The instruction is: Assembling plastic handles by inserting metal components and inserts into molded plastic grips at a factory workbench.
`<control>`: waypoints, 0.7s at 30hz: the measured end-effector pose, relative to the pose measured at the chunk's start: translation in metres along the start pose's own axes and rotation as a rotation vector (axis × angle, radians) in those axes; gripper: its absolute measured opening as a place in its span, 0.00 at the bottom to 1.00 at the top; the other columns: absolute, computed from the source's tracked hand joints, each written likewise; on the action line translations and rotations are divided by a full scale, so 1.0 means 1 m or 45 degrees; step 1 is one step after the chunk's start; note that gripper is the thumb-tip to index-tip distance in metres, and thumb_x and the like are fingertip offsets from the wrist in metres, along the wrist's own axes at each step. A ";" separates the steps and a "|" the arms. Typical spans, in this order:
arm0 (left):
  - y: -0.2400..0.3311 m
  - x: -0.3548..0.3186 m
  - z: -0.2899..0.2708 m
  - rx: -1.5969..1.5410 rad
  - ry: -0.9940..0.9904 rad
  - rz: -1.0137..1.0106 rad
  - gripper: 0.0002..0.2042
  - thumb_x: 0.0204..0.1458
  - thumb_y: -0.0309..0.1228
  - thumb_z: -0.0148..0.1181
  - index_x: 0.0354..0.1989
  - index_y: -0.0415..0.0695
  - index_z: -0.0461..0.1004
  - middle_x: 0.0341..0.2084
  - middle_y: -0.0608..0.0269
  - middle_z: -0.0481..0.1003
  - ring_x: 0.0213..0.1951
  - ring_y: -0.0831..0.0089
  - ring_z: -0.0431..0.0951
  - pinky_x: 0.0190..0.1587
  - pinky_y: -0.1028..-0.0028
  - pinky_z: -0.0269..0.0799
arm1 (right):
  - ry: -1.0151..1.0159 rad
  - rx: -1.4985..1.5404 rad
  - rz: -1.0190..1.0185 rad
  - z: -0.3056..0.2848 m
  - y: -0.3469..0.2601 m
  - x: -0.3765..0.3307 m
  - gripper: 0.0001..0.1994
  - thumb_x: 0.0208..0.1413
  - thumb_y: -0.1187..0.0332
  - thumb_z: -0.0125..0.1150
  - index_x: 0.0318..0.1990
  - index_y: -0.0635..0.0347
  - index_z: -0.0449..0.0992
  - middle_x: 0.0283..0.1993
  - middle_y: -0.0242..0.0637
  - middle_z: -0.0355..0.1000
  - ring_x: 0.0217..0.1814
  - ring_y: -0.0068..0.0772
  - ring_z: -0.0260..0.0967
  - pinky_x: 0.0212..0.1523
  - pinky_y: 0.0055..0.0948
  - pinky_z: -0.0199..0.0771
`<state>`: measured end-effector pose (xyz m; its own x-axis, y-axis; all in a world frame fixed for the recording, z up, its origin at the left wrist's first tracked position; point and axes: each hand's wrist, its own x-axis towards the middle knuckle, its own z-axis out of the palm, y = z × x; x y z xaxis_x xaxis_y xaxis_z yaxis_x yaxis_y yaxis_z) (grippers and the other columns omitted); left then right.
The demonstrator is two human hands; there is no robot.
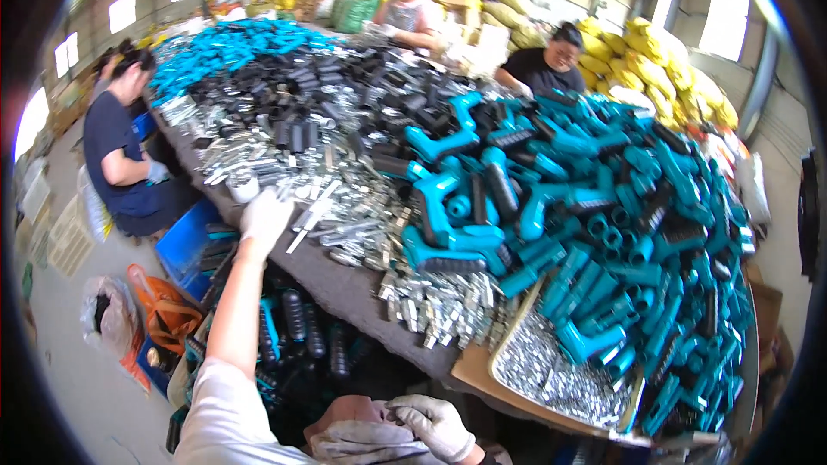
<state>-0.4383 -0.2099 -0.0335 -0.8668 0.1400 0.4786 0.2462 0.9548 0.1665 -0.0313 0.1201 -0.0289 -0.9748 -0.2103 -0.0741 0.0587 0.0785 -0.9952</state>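
Note:
My left hand (265, 215), in a white glove, reaches over the near left edge of the table to a heap of silvery metal parts (345, 226). Its fingertips are blurred among the parts, so a grip does not show. A small white round container (244, 189) sits right beside its fingers, and long thin metal rods (312, 213) lie just to its right. Low in front of my lap, my right hand (435, 428), also gloved, has its fingers curled together; whatever they hold is hidden. Greyish-pink cloth (349, 422) lies beside it.
Teal tool housings (534, 207) are piled high at right, beside a tray of small metal pieces (551, 379). Black cylinders (301, 82) and bright blue parts (233, 47) cover the far side. Black-and-teal grips (306, 327) fill a space below the edge. Several people work around the table.

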 end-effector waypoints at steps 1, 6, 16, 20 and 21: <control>0.093 -0.019 -0.053 -0.538 -0.072 -0.309 0.17 0.60 0.41 0.56 0.39 0.36 0.75 0.34 0.38 0.79 0.39 0.45 0.81 0.40 0.55 0.76 | 0.097 0.063 0.079 -0.008 0.004 -0.010 0.12 0.66 0.69 0.55 0.51 0.64 0.80 0.47 0.41 0.81 0.47 0.33 0.78 0.50 0.31 0.77; 0.244 -0.196 -0.146 -1.130 -0.357 0.449 0.14 0.54 0.31 0.66 0.49 0.44 0.79 0.42 0.52 0.82 0.43 0.57 0.84 0.46 0.66 0.80 | 0.383 0.380 -0.041 0.004 0.020 -0.024 0.20 0.70 0.62 0.54 0.62 0.66 0.72 0.57 0.41 0.76 0.58 0.29 0.71 0.62 0.27 0.68; 0.287 -0.276 -0.144 -0.939 -0.658 0.659 0.25 0.53 0.43 0.66 0.58 0.50 0.72 0.32 0.53 0.82 0.31 0.53 0.83 0.31 0.61 0.79 | 0.650 0.252 -0.021 -0.024 0.022 -0.098 0.14 0.68 0.61 0.54 0.48 0.65 0.75 0.40 0.34 0.73 0.38 0.19 0.69 0.39 0.23 0.73; 0.309 -0.259 -0.164 -0.513 -0.980 1.065 0.25 0.54 0.52 0.61 0.54 0.49 0.71 0.32 0.54 0.81 0.30 0.54 0.83 0.31 0.60 0.80 | 0.573 -0.488 -0.157 -0.044 -0.001 -0.124 0.15 0.62 0.63 0.59 0.50 0.64 0.76 0.37 0.43 0.76 0.40 0.41 0.76 0.44 0.35 0.75; 0.313 -0.259 -0.169 -0.511 -0.985 1.070 0.25 0.54 0.52 0.61 0.54 0.49 0.71 0.32 0.54 0.81 0.30 0.54 0.83 0.31 0.60 0.80 | 0.577 -0.575 -0.152 -0.044 -0.005 -0.127 0.16 0.60 0.61 0.61 0.49 0.63 0.77 0.37 0.45 0.76 0.40 0.47 0.75 0.43 0.40 0.75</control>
<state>-0.0633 0.0081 0.0401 -0.3681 0.9283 -0.0530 0.8552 0.3604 0.3725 0.0833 0.1891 -0.0113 -0.9689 0.1815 0.1681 -0.0554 0.5029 -0.8626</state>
